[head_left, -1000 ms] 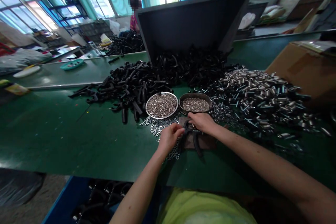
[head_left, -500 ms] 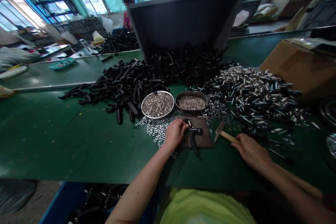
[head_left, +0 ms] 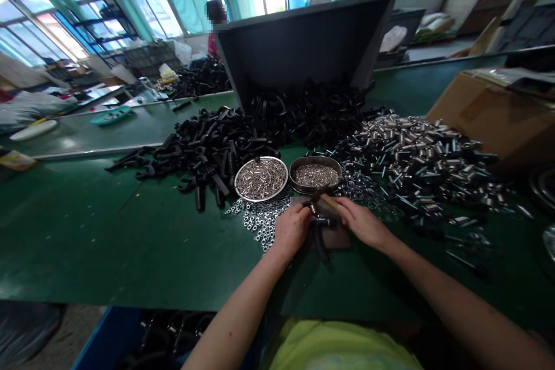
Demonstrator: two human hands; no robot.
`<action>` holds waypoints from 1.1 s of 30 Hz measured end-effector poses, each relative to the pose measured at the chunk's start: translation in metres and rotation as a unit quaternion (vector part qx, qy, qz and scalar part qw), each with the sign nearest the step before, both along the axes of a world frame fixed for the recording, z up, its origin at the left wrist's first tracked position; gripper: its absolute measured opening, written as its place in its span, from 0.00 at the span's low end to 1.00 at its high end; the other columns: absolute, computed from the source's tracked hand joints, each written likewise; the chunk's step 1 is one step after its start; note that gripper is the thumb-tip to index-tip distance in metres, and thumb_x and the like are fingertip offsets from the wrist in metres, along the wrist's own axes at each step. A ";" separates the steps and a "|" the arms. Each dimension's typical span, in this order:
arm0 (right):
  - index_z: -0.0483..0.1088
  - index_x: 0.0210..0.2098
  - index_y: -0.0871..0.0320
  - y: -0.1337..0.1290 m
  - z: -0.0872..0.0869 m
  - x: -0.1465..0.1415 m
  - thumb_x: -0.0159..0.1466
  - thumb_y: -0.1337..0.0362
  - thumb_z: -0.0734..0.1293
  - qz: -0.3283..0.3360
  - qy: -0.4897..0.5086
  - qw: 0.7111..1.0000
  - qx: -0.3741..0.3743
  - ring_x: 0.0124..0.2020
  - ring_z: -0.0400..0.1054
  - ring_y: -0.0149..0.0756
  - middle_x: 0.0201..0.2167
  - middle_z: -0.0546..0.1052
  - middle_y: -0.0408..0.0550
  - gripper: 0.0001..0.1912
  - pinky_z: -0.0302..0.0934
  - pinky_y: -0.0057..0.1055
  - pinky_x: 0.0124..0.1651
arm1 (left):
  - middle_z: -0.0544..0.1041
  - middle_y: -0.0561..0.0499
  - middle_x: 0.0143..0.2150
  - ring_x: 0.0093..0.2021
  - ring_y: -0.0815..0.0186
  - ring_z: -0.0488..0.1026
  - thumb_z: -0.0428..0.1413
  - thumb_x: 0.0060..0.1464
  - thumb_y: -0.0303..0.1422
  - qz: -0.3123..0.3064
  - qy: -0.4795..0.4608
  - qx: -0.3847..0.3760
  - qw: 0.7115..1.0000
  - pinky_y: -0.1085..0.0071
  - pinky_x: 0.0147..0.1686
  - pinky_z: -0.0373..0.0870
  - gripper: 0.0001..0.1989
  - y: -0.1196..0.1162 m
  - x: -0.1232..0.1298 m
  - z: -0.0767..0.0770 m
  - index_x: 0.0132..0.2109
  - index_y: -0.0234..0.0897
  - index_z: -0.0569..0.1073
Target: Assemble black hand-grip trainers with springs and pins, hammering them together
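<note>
My left hand [head_left: 293, 228] is closed on the upper end of a black curved part [head_left: 319, 241], which has a small silver cylinder near my fingertips and rests on a brown plate [head_left: 341, 239]. In my right hand [head_left: 362, 223] is a hammer [head_left: 330, 203], gripped by its wooden handle. The hammer's dark head is over the top of the black part, close to my left fingertips. Whether it touches the part cannot be made out. Behind the plate stand a round dish [head_left: 261, 178] of small metal pins and an oval tin [head_left: 316, 174] of tiny metal pieces.
Silver rings [head_left: 260, 221] lie left of the plate. Black parts [head_left: 203, 150] are heaped behind, spilling from a tipped grey bin [head_left: 303, 46]. Metal cylinders [head_left: 416, 144] pile up at right, before a cardboard box [head_left: 498, 115]. A person [head_left: 213, 40] is in the background.
My right hand has moved left with the hammer, from beside the plate to over the black part. My left hand stays on the part. The camera view has tilted slightly.
</note>
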State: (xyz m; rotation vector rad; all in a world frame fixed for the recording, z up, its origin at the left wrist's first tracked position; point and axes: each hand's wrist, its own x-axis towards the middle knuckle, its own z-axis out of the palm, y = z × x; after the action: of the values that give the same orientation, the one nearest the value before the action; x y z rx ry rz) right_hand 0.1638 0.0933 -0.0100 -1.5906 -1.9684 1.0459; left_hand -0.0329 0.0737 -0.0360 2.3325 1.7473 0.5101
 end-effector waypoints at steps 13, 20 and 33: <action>0.62 0.52 0.55 -0.060 -0.007 0.007 0.64 0.50 0.53 -0.128 0.152 0.979 -0.038 0.21 0.65 0.31 0.28 0.72 0.45 0.23 0.59 0.27 0.22 | 0.73 0.49 0.38 0.37 0.64 0.71 0.54 0.53 0.34 0.121 -0.080 -0.077 0.986 0.70 0.38 0.65 0.06 -0.032 -0.012 -0.012 0.39 0.37 0.70; 0.64 0.54 0.51 -0.048 -0.016 -0.006 0.66 0.63 0.53 0.047 -0.105 0.984 0.136 0.41 0.73 0.41 0.46 0.76 0.48 0.18 0.66 0.36 0.42 | 0.73 0.46 0.41 0.40 0.62 0.71 0.53 0.54 0.33 0.123 -0.063 -0.075 0.988 0.69 0.40 0.66 0.11 -0.036 -0.011 -0.010 0.45 0.36 0.71; 0.69 0.50 0.61 -0.075 -0.063 0.101 0.67 0.58 0.56 -0.036 -0.371 0.864 0.338 0.36 0.68 0.43 0.34 0.74 0.53 0.19 0.63 0.37 0.34 | 0.72 0.48 0.36 0.30 0.66 0.70 0.51 0.55 0.32 0.113 -0.457 -0.253 0.845 0.71 0.31 0.68 0.21 -0.028 -0.009 -0.003 0.57 0.40 0.69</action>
State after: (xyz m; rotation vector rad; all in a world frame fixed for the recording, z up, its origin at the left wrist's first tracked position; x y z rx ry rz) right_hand 0.2645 0.0180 -0.0725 -1.7220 -2.3082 -0.3894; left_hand -0.0415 0.0456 -0.0393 1.1861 1.4060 0.8748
